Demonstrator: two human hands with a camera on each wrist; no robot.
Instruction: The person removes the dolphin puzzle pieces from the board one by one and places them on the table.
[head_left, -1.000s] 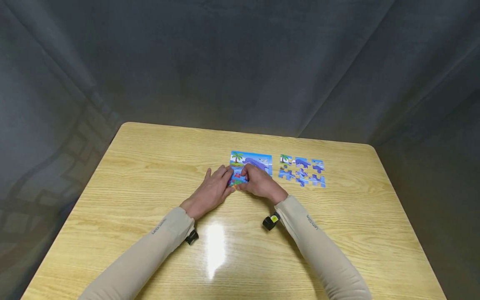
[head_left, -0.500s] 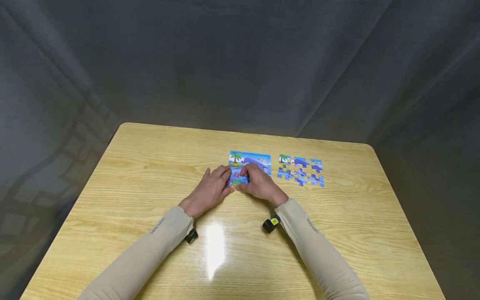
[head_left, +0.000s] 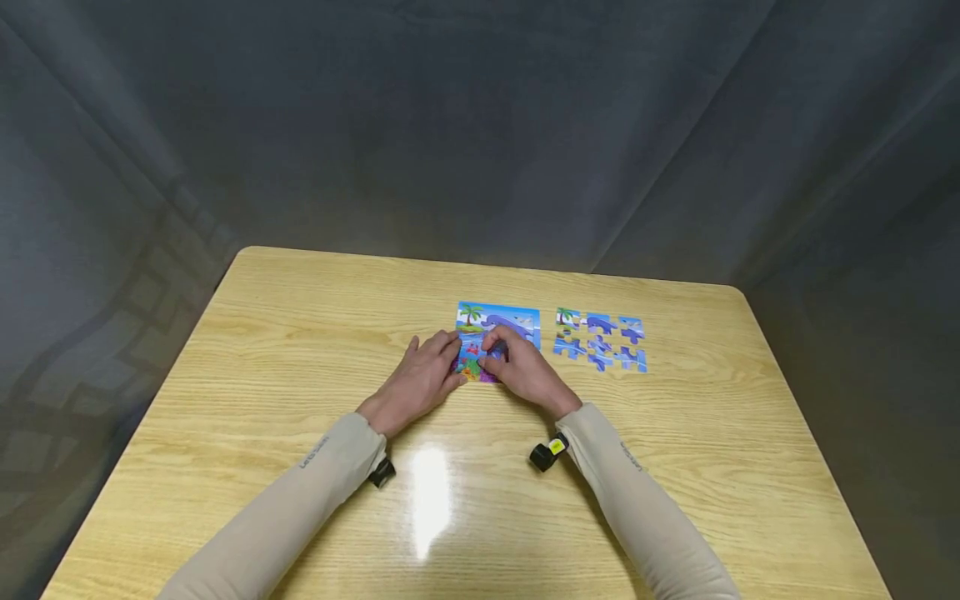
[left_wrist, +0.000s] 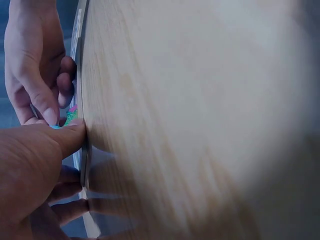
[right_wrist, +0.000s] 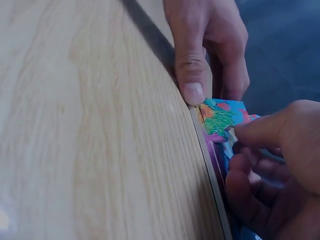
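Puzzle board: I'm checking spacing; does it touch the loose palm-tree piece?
Apart: the head view shows table between the puzzle board and palm-tree piece.

Puzzle board (head_left: 497, 320) on table (head_left: 712, 417); loose pieces (head_left: 600, 325) right of board; curtain (head_left: 480, 142) behind table.

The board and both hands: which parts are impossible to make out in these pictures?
- Head view: the right hand hides the board at lower right, the left hand part of its left edge.
- Left wrist view: the board is nearly edge-on, so its picture is mostly lost.
- Right wrist view: the right edge cuts off the right hand; its fingers hide whether it pinches anything.
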